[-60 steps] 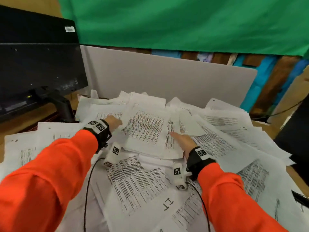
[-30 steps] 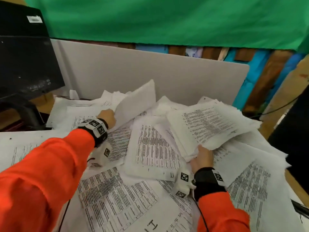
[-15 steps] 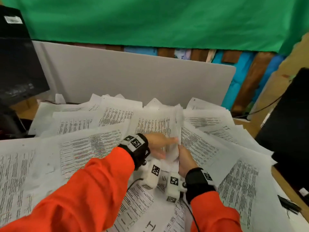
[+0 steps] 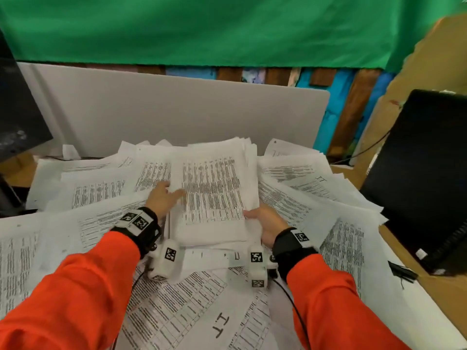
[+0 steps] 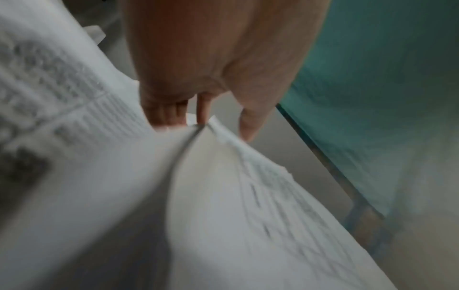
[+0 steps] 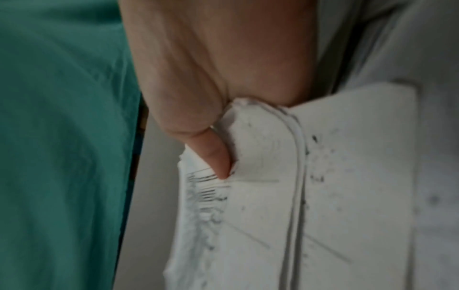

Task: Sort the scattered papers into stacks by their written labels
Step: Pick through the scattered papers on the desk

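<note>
Printed sheets cover the whole desk. A thick stack of papers [image 4: 214, 193] is held face-up over the middle of the pile. My left hand [image 4: 174, 192] grips its left edge, thumb on top and fingers underneath. In the left wrist view the fingers [image 5: 168, 113] and the thumb lie on opposite sides of the stack's edge [image 5: 198, 127]. My right hand [image 4: 252, 215] grips the stack's near right corner. Its thumb [image 6: 213, 153] presses onto the stack's printed top sheet [image 6: 261, 196]. A sheet hand-marked "IT" [image 4: 222, 324] lies near me, and another "IT" sheet [image 4: 321, 178] lies at the right.
A grey divider panel [image 4: 177, 109] closes the back of the desk, with green cloth [image 4: 227, 29] above it. A dark monitor [image 4: 15, 122] stands at the left and a black screen [image 4: 424, 173] at the right. A black cable end [image 4: 401, 271] lies on bare desk beside it.
The bundle that my right hand lifted from the right now lies flat and face-up. My hands, close together half a second ago, have spread to its left and right edges.
</note>
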